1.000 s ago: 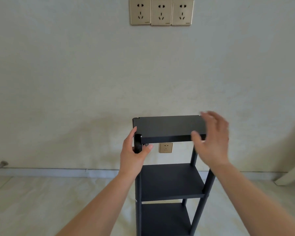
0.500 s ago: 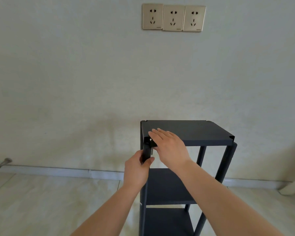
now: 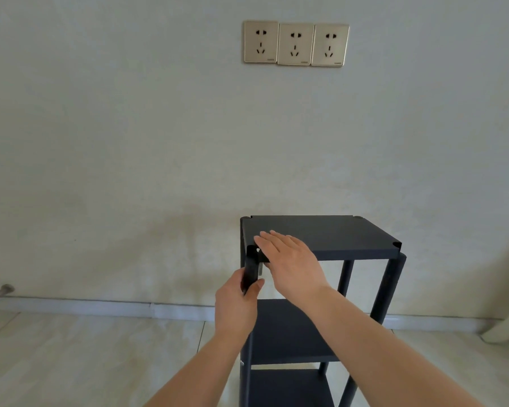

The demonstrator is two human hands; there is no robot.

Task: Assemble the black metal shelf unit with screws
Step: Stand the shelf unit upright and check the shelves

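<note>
Black metal shelf unit (image 3: 321, 289) stands upright on the pale floor (image 3: 71, 362), close to the wall (image 3: 130, 142). In the head view, the left hand (image 3: 237, 306) grips the near left post (image 3: 251, 268), fingers curled round it just under the top shelf (image 3: 335, 236). Just right of this grip, the right hand (image 3: 291, 259) lies flat on the top shelf's near left corner, fingers straight. High above the hands, three sockets (image 3: 296, 44) sit on the wall.

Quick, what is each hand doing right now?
Left hand: holding the front-left post of the shelf unit.
Right hand: open, flat on the top shelf.
</note>
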